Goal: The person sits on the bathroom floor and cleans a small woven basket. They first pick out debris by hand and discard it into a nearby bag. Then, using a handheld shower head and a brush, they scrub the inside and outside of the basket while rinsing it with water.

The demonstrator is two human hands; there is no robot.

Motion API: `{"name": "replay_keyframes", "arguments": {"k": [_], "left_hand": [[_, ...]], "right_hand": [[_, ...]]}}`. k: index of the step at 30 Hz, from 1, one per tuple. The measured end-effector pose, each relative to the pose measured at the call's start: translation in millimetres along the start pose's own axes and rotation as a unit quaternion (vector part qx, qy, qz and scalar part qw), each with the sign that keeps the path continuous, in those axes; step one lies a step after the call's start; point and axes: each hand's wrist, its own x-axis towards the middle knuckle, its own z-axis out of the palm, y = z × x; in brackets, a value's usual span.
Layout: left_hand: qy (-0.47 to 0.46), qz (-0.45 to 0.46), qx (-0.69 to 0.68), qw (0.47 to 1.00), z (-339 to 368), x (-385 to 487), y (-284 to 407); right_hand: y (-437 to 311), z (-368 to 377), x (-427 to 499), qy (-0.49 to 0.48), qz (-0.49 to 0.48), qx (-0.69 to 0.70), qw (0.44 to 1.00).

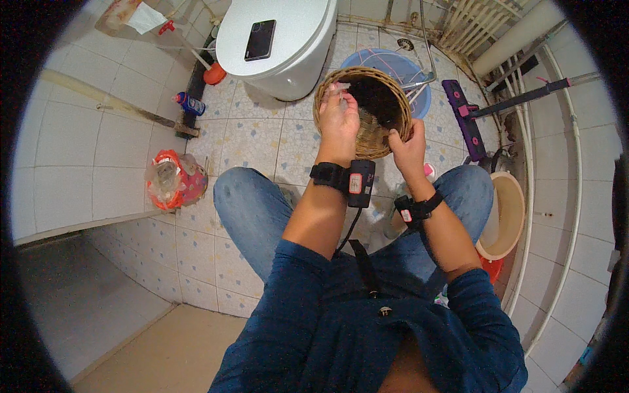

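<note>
A round woven wicker basket is tilted towards me above the tiled floor, its mouth facing up at me and its inside dark. My right hand grips its near right rim, with the thumb on the inner side. My left hand is at the left part of the mouth. Its curled fingers hold a small pale item, too blurred to name. Behind the basket, partly covered by it, a blue plastic basin holds pink and white wire-like pieces that look like clothes hangers.
A closed toilet lid carries a smartphone. To the left are a red plunger, a blue bottle and a lined waste bin. A purple flat mop, a beige tub and white wall pipes stand right.
</note>
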Motion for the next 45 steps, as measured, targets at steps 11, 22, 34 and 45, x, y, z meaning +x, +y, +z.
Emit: {"name": "replay_keyframes", "arguments": {"k": [11, 22, 34, 45], "left_hand": [[-0.015, 0.054, 0.006, 0.998, 24.7, -18.6, -11.5], [-0.071, 0.059, 0.074, 0.993, 53.2, -32.8, -27.1], [0.055, 0.065, 0.265, 0.96, 39.5, -56.4, -61.7], [-0.094, 0.142, 0.235, 0.957, 65.2, -66.8, 50.3]], "right_hand": [[-18.2, -4.4, -3.3, -0.025, 0.011, 0.023, 0.999], [-25.0, -5.0, -2.2, 0.03, -0.003, 0.028, 0.999], [-14.0, 6.4, -9.7, 0.022, -0.003, -0.07, 0.997], [0.2, -12.9, 5.6, 0.043, 0.069, -0.063, 0.995]]}}
